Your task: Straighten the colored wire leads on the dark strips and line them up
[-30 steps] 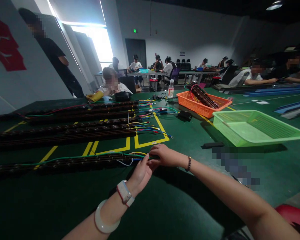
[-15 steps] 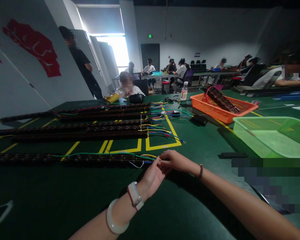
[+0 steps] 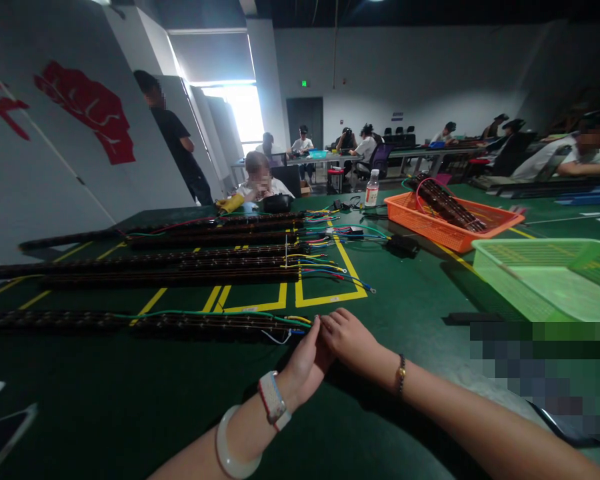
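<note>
A long dark wire harness (image 3: 205, 325) lies across the near side of the green table. Yellow, green and blue wires (image 3: 299, 321) come out of its right end and run into my hands. My left hand (image 3: 307, 363) is closed around the wires from below, thumb pointing up. Over it, my right hand (image 3: 351, 339) bends its fingers down onto the same spot, touching the left. The wire tips are hidden between the fingers. A white cable tie (image 3: 277, 338) sticks out loosely near the harness end.
Several more dark harnesses (image 3: 230, 275) lie beyond, over yellow tape lines. An orange basket (image 3: 430, 233) holds another bundle; a green basket (image 3: 525, 280) stands at right. A bottle (image 3: 372, 189) and a black box (image 3: 401, 246) are farther back. A person (image 3: 267, 180) sits opposite.
My right fingers have curled further down over the left hand, and the wires show less between them. The whole view has shifted slightly; the harness stays put on the table.
</note>
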{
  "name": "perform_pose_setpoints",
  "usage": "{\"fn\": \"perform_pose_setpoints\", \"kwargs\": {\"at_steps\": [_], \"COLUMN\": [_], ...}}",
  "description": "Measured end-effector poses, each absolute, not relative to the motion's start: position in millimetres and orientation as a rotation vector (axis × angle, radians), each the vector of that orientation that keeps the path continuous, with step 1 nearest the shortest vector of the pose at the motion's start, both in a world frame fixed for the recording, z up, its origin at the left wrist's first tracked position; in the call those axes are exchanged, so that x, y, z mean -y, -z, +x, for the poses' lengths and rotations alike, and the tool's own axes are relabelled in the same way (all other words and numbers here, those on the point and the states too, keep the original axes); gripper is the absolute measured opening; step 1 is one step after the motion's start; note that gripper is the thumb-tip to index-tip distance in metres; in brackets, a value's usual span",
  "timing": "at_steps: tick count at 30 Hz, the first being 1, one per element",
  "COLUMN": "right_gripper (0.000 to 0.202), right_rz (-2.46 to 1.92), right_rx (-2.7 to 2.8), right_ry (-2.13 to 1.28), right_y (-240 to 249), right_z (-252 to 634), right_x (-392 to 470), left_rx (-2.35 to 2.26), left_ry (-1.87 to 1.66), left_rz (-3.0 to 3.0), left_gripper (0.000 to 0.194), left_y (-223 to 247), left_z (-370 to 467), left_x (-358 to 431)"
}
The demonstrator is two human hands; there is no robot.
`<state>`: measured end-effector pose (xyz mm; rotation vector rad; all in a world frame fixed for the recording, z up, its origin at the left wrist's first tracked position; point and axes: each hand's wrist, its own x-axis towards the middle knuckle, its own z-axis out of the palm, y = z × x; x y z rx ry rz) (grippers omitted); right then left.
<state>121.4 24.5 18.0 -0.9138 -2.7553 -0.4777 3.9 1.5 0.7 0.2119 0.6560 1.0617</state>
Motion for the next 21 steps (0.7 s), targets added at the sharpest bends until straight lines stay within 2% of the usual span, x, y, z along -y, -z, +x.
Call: {"fn": "perform_pose_setpoints", "kwargs": {"at_steps": [5, 10, 16, 21], "right_gripper": [0.021, 0.028, 0.012, 0.007], "right_rz": [-0.806, -0.816, -0.966, -0.919], "right_rx": [2.716, 2.671, 2.608, 2.648], "right_ry": [0.699, 0.674, 0.587, 0.659], "right_y": [-13, -19, -38, -26], "right_z": [121, 125, 126, 126], "right_x": [-22, -23, -19, -17], "left_rx": [-0.7, -0.718, -0.628, -0.633], "left_ry": [-1.124, -1.189, -1.235, -1.193], "left_rz": [0.176, 0.155, 0.11, 0.177], "left_gripper": [0.011, 0.011, 0.014, 0.017], "left_y": [-13, -9, 5, 2], "left_z": [6, 5, 3, 3], "left_x": [4, 0, -7, -3]}}
